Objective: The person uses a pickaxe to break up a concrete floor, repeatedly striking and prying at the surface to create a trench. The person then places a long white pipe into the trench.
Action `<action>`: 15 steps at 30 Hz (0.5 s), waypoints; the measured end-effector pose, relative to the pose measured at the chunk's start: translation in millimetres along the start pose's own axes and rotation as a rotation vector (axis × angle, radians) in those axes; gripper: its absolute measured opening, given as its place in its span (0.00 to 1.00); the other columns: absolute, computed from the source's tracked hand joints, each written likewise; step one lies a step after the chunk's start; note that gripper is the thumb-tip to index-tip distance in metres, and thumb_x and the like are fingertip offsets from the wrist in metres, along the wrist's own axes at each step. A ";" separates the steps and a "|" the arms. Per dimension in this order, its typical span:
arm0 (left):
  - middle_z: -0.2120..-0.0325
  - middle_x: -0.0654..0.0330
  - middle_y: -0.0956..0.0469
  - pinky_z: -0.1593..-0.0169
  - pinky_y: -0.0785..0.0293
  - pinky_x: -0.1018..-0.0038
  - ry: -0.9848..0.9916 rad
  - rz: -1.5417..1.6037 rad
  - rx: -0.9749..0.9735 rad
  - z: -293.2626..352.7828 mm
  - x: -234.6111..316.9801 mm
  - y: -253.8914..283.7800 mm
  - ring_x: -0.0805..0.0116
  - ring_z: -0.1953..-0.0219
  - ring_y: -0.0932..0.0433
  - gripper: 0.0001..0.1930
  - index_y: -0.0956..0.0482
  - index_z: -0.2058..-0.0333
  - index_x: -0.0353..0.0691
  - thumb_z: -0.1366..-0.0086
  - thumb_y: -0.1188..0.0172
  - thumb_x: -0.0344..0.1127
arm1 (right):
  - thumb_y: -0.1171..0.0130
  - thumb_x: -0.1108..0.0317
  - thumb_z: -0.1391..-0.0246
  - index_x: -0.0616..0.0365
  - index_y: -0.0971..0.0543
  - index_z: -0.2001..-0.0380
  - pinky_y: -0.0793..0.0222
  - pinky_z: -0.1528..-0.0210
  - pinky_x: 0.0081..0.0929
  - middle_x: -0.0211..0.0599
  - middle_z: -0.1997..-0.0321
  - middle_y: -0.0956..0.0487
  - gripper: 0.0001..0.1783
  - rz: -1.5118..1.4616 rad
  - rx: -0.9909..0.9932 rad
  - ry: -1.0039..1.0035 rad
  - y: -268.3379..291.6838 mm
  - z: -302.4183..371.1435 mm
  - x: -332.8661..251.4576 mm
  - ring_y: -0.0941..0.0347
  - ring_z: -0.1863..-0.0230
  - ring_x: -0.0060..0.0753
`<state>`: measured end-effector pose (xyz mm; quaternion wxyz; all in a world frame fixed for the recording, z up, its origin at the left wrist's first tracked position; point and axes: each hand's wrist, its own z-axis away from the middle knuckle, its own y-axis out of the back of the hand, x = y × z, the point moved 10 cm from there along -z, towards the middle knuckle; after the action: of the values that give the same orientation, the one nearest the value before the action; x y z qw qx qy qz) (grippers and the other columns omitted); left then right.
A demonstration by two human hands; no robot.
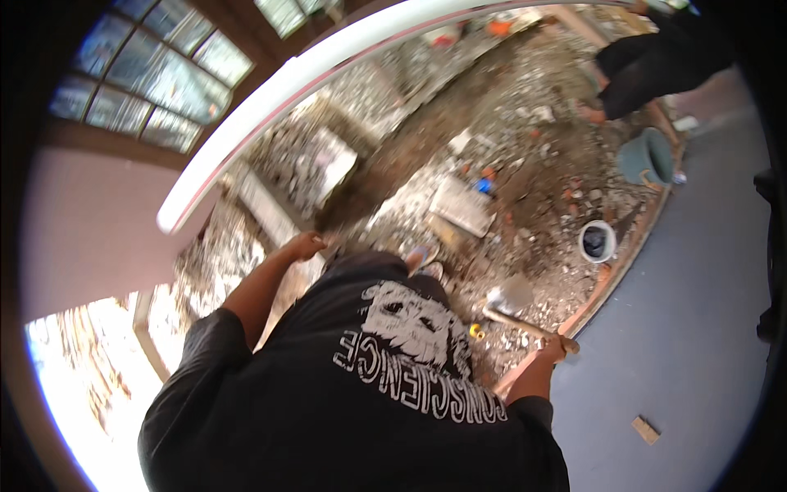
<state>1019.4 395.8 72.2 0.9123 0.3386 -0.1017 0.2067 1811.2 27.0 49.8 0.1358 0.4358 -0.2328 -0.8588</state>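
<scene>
My right hand (552, 349) is wrapped round a wooden handle (521, 323), gripping it near its right end at the border between rubble and the grey floor. The handle slants up and left over the rubble. Whether a tool head is fixed to it I cannot tell. My left hand (306, 245) is held out to the left in front of a concrete ledge (275, 209). Its fingers look curled, and what they hold, if anything, is too blurred to make out. Just beyond the handle lies a whitish translucent bag or lump (510, 294), with a small yellow object (476, 331) nearby.
Broken rubble and soil surround a pale slab (461, 207) with a blue object (484, 187) beside it. A white bucket (597, 242) and a grey-green bucket (645, 157) stand by the grey floor (668, 320). Someone in dark clothes (656, 66) is at the far right. A white beam (270, 107) crosses the upper left.
</scene>
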 end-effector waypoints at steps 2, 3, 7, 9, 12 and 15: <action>0.62 0.50 0.18 0.59 0.23 0.64 -0.005 -0.012 -0.053 45.2 -55.5 -31.4 0.58 0.65 0.20 0.29 0.24 0.50 0.35 0.38 0.42 0.55 | 0.30 0.66 0.57 0.64 0.22 0.61 0.28 0.78 0.27 0.40 0.67 0.23 0.20 0.070 -0.086 0.108 3.1 -24.4 5.7 0.25 0.73 0.37; 0.62 0.51 0.18 0.61 0.23 0.65 0.083 -0.007 -0.121 62.0 -80.4 -49.1 0.60 0.67 0.20 0.29 0.24 0.48 0.36 0.38 0.42 0.55 | 0.32 0.66 0.55 0.63 0.23 0.60 0.26 0.73 0.29 0.40 0.64 0.23 0.19 0.107 -0.115 0.154 8.2 -36.7 9.9 0.25 0.69 0.38; 0.62 0.50 0.18 0.63 0.24 0.65 0.335 0.306 -0.097 118.1 -132.4 -83.3 0.61 0.65 0.20 0.27 0.22 0.51 0.36 0.39 0.41 0.54 | 0.41 0.65 0.46 0.57 0.24 0.58 0.24 0.54 0.37 0.39 0.55 0.26 0.13 0.033 -0.182 -0.080 20.3 -84.0 29.4 0.27 0.54 0.39; 0.63 0.48 0.18 0.52 0.25 0.63 0.467 0.484 -0.084 135.6 -140.5 -110.5 0.58 0.59 0.20 0.26 0.19 0.55 0.35 0.40 0.41 0.53 | 0.41 0.64 0.47 0.57 0.25 0.56 0.25 0.52 0.39 0.40 0.56 0.26 0.15 0.131 -0.313 -0.119 9.6 -89.3 12.9 0.28 0.56 0.39; 0.64 0.50 0.17 0.55 0.24 0.65 0.320 0.507 -0.064 127.9 -120.6 -132.2 0.58 0.62 0.19 0.26 0.19 0.55 0.36 0.42 0.40 0.53 | 0.39 0.66 0.48 0.60 0.26 0.55 0.25 0.54 0.38 0.42 0.56 0.26 0.17 0.334 -0.285 -0.036 -12.7 -88.3 -32.0 0.27 0.56 0.41; 0.64 0.50 0.17 0.53 0.24 0.66 0.276 0.541 -0.004 118.1 -110.8 -139.2 0.58 0.61 0.18 0.24 0.18 0.55 0.39 0.43 0.40 0.51 | 0.37 0.62 0.50 0.67 0.24 0.59 0.26 0.61 0.39 0.45 0.65 0.23 0.20 0.605 -0.297 0.201 -86.0 -60.5 -62.6 0.26 0.66 0.44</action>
<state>977.0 188.3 44.5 0.8299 0.2663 -0.0639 0.4861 1894.1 110.8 17.2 0.4683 0.4050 -0.2095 -0.7568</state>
